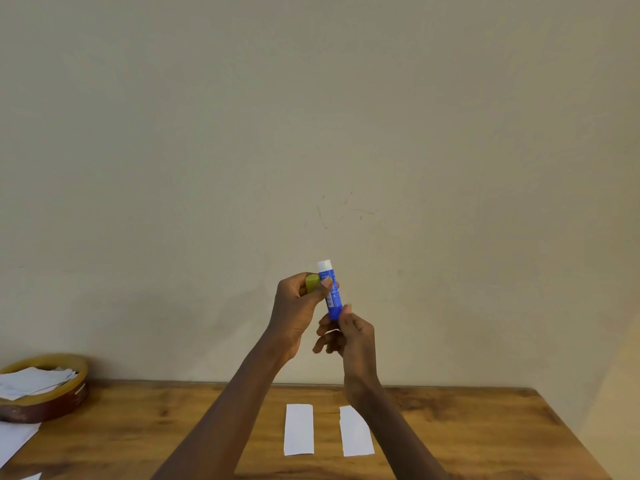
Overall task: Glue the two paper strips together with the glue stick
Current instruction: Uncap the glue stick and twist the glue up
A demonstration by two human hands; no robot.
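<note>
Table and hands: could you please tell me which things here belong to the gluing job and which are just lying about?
Job: glue stick, yellow cap, left strip, right strip.
Lying about: round tin of papers, loose sheet.

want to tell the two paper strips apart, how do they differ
The left strip lies fully in view, while the right strip is partly hidden by the right forearm. The left strip has a straight top edge and sits square; the right strip's top edge looks uneven and it sits slightly angled. Both are white, similar in size, flat on the wooden table, apart.
</note>
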